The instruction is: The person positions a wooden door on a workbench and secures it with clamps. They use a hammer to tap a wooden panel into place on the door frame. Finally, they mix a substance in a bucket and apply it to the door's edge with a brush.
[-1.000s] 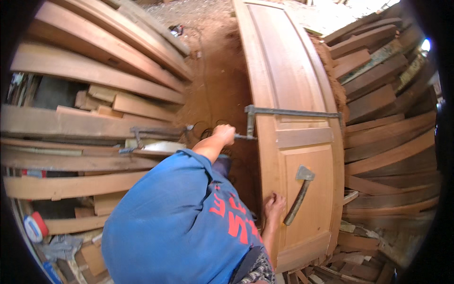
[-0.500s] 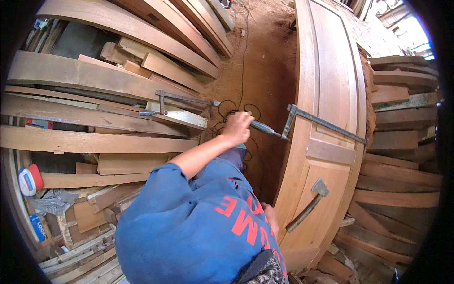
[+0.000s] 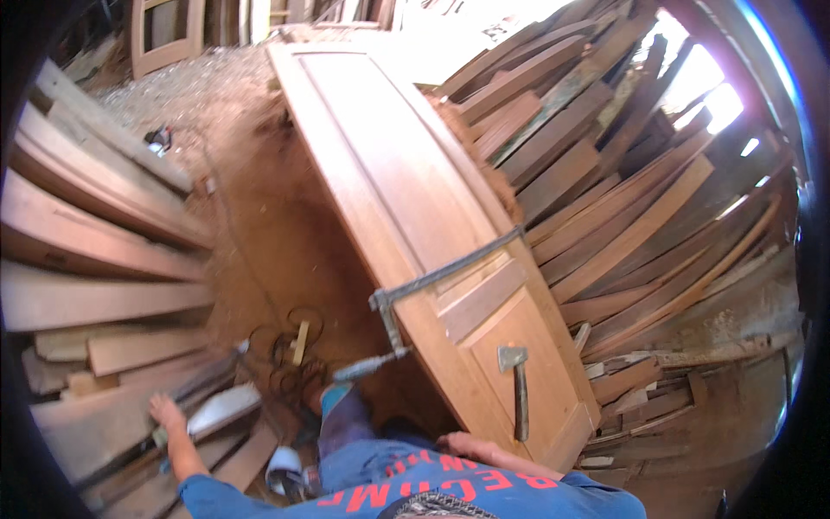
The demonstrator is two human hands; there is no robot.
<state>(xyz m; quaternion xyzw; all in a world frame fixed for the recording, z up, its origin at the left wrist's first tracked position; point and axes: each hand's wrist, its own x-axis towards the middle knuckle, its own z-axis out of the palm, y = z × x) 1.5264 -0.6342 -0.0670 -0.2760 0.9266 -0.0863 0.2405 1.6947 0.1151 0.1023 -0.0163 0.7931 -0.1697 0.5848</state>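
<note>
A panelled wooden door (image 3: 415,203) lies flat at a slant, with a bar clamp (image 3: 450,266) across its width. The clamp's screw handle (image 3: 367,367) sticks out past the door's left edge. My left hand (image 3: 164,411) is at the timber stack on the left, beside the near end of a second bar clamp (image 3: 212,372); its fingers look stretched out, though blurred. My right hand (image 3: 464,444) rests at the door's near left edge, its fingers too unclear to read. On the lower panel lies a hatchet (image 3: 519,389) with a dark handle.
Stacked planks (image 3: 95,294) line the left side, and more timber (image 3: 571,164) is piled beyond the door's right edge. A dark cable (image 3: 246,259) runs over the dusty floor into loops around a small pale wood strip (image 3: 301,342). A wooden frame (image 3: 169,39) stands far back.
My left hand has let go of the clamp's screw handle and moved left to the timber stack. The view has turned; the right hand stays at the door's edge.
</note>
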